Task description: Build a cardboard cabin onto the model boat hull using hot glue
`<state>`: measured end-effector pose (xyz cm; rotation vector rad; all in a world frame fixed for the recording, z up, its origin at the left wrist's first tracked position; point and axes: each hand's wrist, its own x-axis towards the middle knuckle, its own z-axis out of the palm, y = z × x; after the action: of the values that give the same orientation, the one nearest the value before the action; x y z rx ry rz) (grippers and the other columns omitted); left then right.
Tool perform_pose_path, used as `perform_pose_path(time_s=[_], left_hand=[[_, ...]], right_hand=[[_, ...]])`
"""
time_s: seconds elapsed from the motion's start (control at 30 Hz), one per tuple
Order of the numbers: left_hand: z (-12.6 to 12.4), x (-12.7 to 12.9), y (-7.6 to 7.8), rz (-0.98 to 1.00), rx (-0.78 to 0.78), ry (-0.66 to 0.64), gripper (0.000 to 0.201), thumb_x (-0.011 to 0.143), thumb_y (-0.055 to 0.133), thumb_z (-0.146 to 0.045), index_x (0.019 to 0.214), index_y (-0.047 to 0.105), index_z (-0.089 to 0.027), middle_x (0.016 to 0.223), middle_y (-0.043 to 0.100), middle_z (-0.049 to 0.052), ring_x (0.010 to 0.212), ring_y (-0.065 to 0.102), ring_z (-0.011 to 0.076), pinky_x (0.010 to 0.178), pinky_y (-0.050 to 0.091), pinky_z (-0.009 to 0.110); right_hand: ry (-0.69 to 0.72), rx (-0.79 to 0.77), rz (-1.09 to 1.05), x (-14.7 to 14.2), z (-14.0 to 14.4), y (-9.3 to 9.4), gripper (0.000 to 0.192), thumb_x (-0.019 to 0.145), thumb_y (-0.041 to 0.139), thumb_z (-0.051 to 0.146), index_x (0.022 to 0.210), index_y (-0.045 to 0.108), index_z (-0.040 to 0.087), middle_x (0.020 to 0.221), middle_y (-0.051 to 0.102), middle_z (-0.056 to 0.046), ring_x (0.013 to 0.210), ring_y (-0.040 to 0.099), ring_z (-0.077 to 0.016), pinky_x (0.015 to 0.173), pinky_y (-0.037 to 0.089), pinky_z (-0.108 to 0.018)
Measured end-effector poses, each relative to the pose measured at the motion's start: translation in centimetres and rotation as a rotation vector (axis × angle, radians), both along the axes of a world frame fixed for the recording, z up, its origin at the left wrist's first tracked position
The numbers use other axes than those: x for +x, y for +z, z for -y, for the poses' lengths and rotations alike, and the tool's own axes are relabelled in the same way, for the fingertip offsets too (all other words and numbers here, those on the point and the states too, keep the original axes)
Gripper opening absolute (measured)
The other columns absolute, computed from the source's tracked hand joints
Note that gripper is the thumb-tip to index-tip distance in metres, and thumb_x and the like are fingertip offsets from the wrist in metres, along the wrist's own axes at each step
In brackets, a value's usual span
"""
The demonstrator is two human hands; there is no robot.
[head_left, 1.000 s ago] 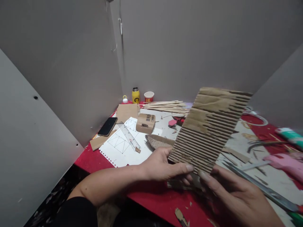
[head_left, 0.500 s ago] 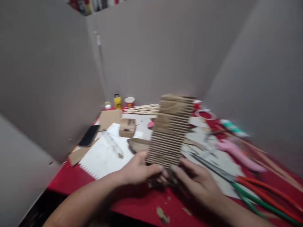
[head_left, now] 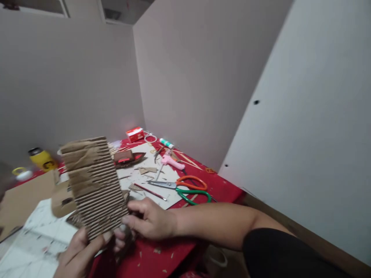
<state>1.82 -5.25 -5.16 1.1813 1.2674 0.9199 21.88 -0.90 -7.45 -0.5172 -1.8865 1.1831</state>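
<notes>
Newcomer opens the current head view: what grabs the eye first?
First, the ridged cardboard piece, tilted up left of centre, with the left hand and right hand at its lower end. Next, the scissors with one orange and one green handle, lying to its right, with the pink glue gun just beyond them. Then the yellow bottle at the far left, near the wall.

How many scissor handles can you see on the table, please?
2: the orange handle and, nearer the right forearm, the green handle, both on one pair of scissors; the held cardboard may hide others.
</notes>
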Motion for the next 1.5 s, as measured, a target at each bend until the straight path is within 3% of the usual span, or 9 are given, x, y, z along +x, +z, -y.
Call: perform_pose_path(time_s=[0.1, 0.2, 0.37, 0.53, 0.73, 0.9, 1.03, 1.27, 1.5], left_hand=[[0.4, 1.3, 1.3, 0.108, 0.070, -0.049, 0.009, 0.073, 0.063, -0.019, 0.075, 0.072, -0.015, 0.073, 0.073, 0.005, 0.066, 0.065, 0.0209, 0.065, 0.054, 0.032], [0.4, 1.4, 1.9, 0.121, 0.098, -0.123, 0.010, 0.068, 0.065, -0.014, 0.076, 0.070, -0.011, 0.069, 0.070, 0.005, 0.062, 0.063, 0.0160, 0.064, 0.052, 0.027], [0.5, 0.1, 1.8, 0.189, 0.136, -0.115, 0.028, 0.073, 0.074, -0.029, 0.094, 0.067, -0.012, 0.084, 0.070, 0.006, 0.071, 0.065, 0.0158, 0.072, 0.054, 0.030], [0.6, 0.1, 1.6, 0.175, 0.237, -0.084, 0.025, 0.079, 0.073, -0.036, 0.087, 0.070, -0.012, 0.081, 0.069, 0.004, 0.069, 0.059, 0.0111, 0.071, 0.050, 0.025], [0.8, 0.4, 1.4, 0.186, 0.262, -0.086, 0.032, 0.078, 0.073, -0.041, 0.085, 0.070, -0.010, 0.078, 0.067, 0.006, 0.067, 0.057, 0.0119, 0.067, 0.047, 0.024], [1.2, 0.6, 1.4, 0.162, 0.287, -0.046, 0.033, 0.079, 0.072, -0.043, 0.077, 0.068, -0.010, 0.068, 0.062, 0.003, 0.062, 0.054, 0.0104, 0.063, 0.045, 0.023], [1.3, 0.7, 1.2, 0.165, 0.331, -0.041, 0.030, 0.081, 0.069, -0.039, 0.077, 0.067, -0.010, 0.069, 0.061, 0.002, 0.063, 0.053, 0.0099, 0.063, 0.045, 0.022], [1.2, 0.7, 0.8, 0.192, 0.339, -0.006, 0.026, 0.082, 0.070, -0.036, 0.089, 0.069, -0.011, 0.081, 0.067, 0.004, 0.071, 0.057, 0.0111, 0.069, 0.048, 0.023], [1.1, 0.8, 1.0, 0.256, 0.314, -0.059, 0.031, 0.079, 0.073, -0.038, 0.090, 0.069, -0.009, 0.083, 0.067, 0.006, 0.073, 0.059, 0.0125, 0.074, 0.049, 0.025]], right_hand=[[0.073, -0.040, -0.010, 0.0, 0.8, 0.6, 0.036, 0.098, 0.039, 0.046, 0.081, 0.051, 0.017, 0.074, 0.059, -0.002, 0.062, 0.053, -0.0099, 0.059, 0.046, -0.022], [0.070, -0.073, 0.000, 0.0, 1.1, 0.6, 0.032, 0.100, 0.040, 0.038, 0.084, 0.055, 0.016, 0.073, 0.058, -0.002, 0.060, 0.048, -0.0092, 0.057, 0.042, -0.021], [-0.063, -0.046, 0.138, -0.2, 1.2, -0.2, 0.034, 0.098, 0.043, 0.043, 0.075, 0.051, 0.019, 0.065, 0.054, -0.001, 0.057, 0.047, -0.0108, 0.054, 0.042, -0.022], [-0.044, -0.059, 0.136, -0.6, 1.6, 0.0, 0.032, 0.097, 0.044, 0.042, 0.080, 0.056, 0.018, 0.063, 0.054, 0.000, 0.054, 0.047, -0.0107, 0.051, 0.042, -0.021], [-0.070, 0.007, 0.135, -0.7, 1.6, 0.5, 0.030, 0.093, 0.052, 0.043, 0.076, 0.060, 0.019, 0.068, 0.060, -0.003, 0.062, 0.054, -0.0140, 0.062, 0.049, -0.024], [-0.096, 0.013, 0.172, -0.8, 1.7, 0.4, 0.034, 0.093, 0.049, 0.045, 0.076, 0.061, 0.019, 0.062, 0.057, -0.002, 0.056, 0.051, -0.0139, 0.055, 0.047, -0.023], [-0.063, -0.021, 0.133, -1.0, 1.7, 0.5, 0.030, 0.092, 0.051, 0.045, 0.085, 0.066, 0.019, 0.073, 0.064, -0.005, 0.068, 0.058, -0.0174, 0.070, 0.053, -0.027], [-0.071, -0.101, 0.124, -0.9, 1.5, 0.1, 0.030, 0.085, 0.062, 0.047, 0.073, 0.066, 0.021, 0.063, 0.059, -0.003, 0.059, 0.053, -0.0163, 0.063, 0.052, -0.027], [-0.050, -0.087, 0.106, -1.0, 1.5, -0.6, 0.033, 0.090, 0.055, 0.048, 0.081, 0.068, 0.019, 0.070, 0.063, -0.005, 0.064, 0.058, -0.0173, 0.064, 0.053, -0.026]])
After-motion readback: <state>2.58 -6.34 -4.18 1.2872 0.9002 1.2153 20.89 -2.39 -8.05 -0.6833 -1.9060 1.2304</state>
